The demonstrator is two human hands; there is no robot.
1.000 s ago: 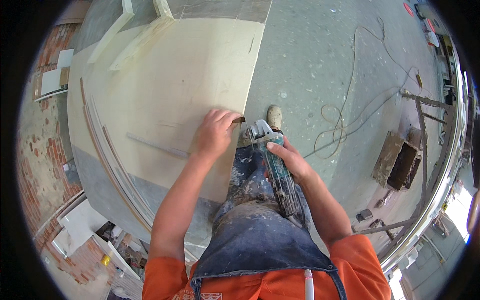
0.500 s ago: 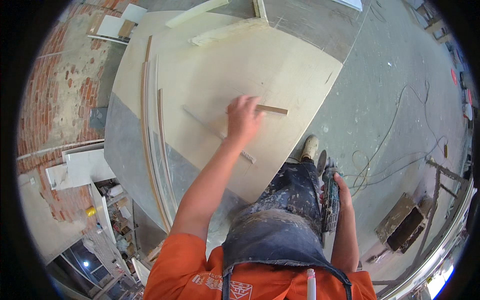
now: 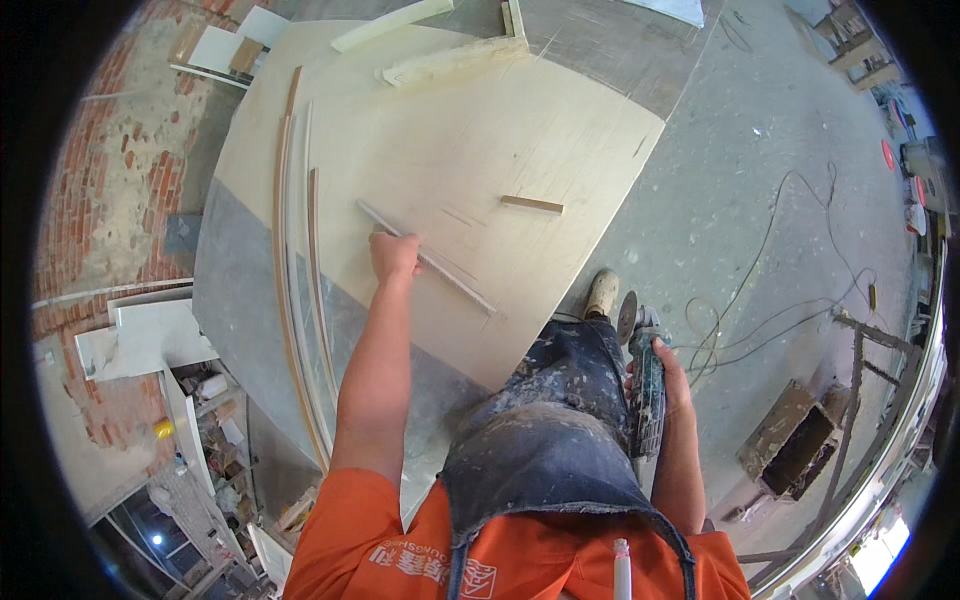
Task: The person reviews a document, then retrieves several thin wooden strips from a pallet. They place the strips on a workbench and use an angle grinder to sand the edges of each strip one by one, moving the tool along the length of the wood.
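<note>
My left hand [image 3: 397,257] is closed around a thin, light strip [image 3: 455,280] that lies slantwise over the pale board on the table. Farther off and to the right, a short brown strip [image 3: 532,205] rests on the same board [image 3: 470,140], apart from the hand. At my right side, beyond the table edge, my right hand [image 3: 668,378] grips an angle grinder [image 3: 648,395] with a green body. Its round disc [image 3: 628,317] points away from me.
Several long narrow strips [image 3: 290,250] lie along the table's left part. Pale angled pieces [image 3: 455,60] sit at its far end. A cable [image 3: 740,290] loops over the floor on the right, near a rough open box [image 3: 790,440]. White panels [image 3: 160,335] lean at the left.
My left hand has moved left and nearer, from beside the short brown strip to the slanting light strip, and closed on it. The short strip stays behind on the board. My right hand still holds the grinder.
</note>
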